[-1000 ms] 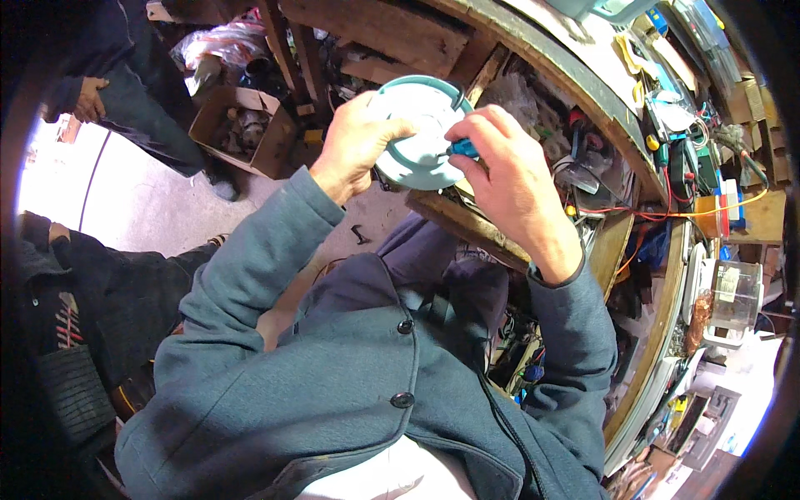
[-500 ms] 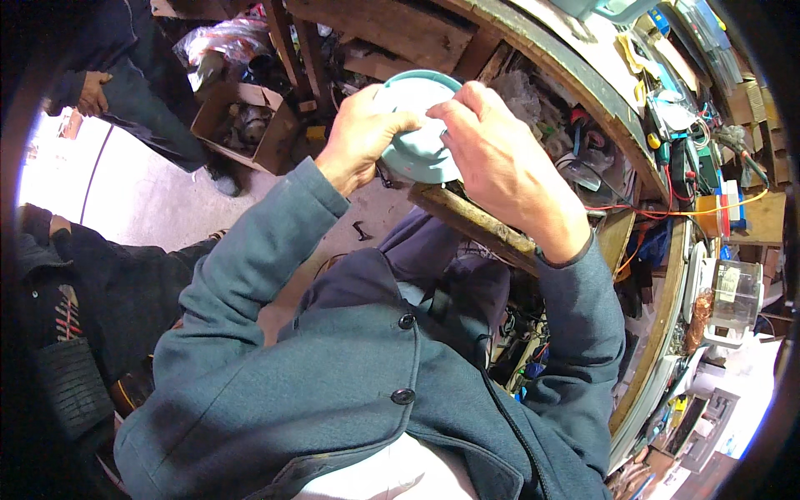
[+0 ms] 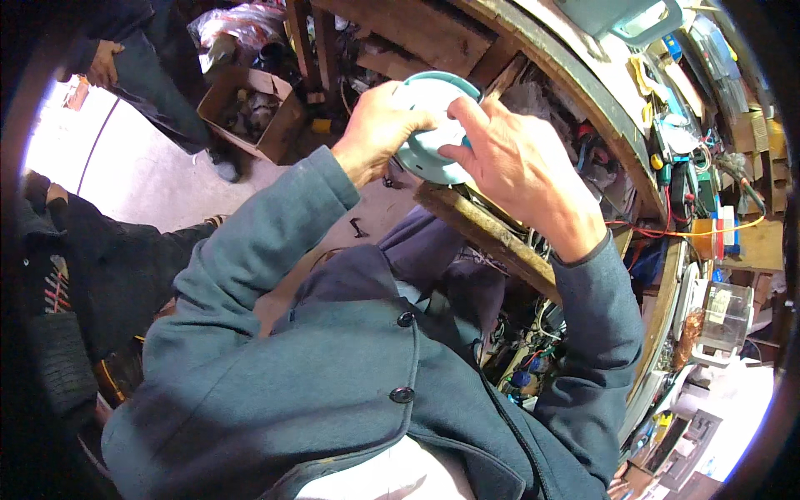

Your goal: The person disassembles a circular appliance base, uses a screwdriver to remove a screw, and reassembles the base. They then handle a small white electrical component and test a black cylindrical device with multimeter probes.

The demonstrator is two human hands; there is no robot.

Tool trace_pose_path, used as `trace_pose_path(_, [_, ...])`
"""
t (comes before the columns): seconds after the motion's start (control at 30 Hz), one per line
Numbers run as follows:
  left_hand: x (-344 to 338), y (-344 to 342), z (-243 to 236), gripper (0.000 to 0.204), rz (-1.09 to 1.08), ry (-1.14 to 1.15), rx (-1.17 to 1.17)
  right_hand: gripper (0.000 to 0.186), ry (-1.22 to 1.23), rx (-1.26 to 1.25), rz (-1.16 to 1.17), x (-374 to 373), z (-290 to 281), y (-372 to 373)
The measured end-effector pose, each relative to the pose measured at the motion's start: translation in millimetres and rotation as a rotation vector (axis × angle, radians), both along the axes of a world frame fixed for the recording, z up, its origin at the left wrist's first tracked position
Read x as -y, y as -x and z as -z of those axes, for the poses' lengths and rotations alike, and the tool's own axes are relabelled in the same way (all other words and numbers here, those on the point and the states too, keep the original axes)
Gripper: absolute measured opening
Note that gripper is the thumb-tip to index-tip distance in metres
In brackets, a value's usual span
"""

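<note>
A round pale teal plastic part [image 3: 427,167] with a raised rim is held up over the edge of a wooden workbench [image 3: 492,242]. My left hand [image 3: 379,125] grips its left side, thumb across its face. Curled over the right side is my right hand [image 3: 508,158], its fingers closed on a small blue item [image 3: 467,142] that is mostly hidden behind them.
A cardboard box [image 3: 250,117] sits on the concrete floor [image 3: 133,158]. A co-worker's hand [image 3: 103,60] and dark legs are at upper left; another dark-clothed person [image 3: 117,267] is at lower left. Cluttered benches with tools, wires [image 3: 633,227] and a clear bin [image 3: 725,317] line the right.
Both hands and the teal part have shifted slightly to the right. My right fingers have moved over the part's face, covering much of the blue item that showed earlier.
</note>
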State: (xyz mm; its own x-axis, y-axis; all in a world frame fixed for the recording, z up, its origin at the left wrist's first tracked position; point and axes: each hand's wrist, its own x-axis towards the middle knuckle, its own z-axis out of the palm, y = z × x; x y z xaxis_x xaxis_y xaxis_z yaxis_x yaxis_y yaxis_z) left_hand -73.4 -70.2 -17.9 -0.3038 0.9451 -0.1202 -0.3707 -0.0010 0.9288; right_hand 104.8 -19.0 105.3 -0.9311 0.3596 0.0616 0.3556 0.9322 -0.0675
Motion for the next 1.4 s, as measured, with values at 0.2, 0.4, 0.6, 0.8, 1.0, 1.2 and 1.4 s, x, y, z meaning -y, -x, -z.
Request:
trace_pose_path(0.2, [1, -6, -6, 0.041, -0.053, -0.023, 0.058, 0.019, -0.073, 0.075, -0.008, -6, 11, 0])
trace_pose_path(0.4, [-4, -3, 1, 0.041, -0.027, -0.013, -0.045, 0.031, -0.013, -0.260, -0.205, -16, 15, -8])
trace_pose_path(0.6, [-2, -4, -1, 0.043, -0.037, 0.017, -0.029, 0.024, 0.018, -0.081, -0.017, -1, 6, -4])
trace_pose_path(0.8, [-2, -4, 0, 0.041, -0.027, 0.007, 0.000, 0.031, -0.065, 0.044, 0.060, -2, 15, -1])
trace_pose_path(1.0, [-1, -3, -2, 0.042, -0.024, 0.011, -0.016, 0.026, -0.041, -0.173, -0.158, -12, 19, -2])
trace_pose_path(1.2, [2, -5, -6, 0.042, -0.022, 0.026, -0.012, 0.026, 0.072, -0.167, -0.110, -8, 8, -6])
trace_pose_path(1.4, [-3, -4, 4, 0.043, -0.045, 0.011, -0.037, 0.024, -0.038, -0.075, -0.048, -8, 16, -6])
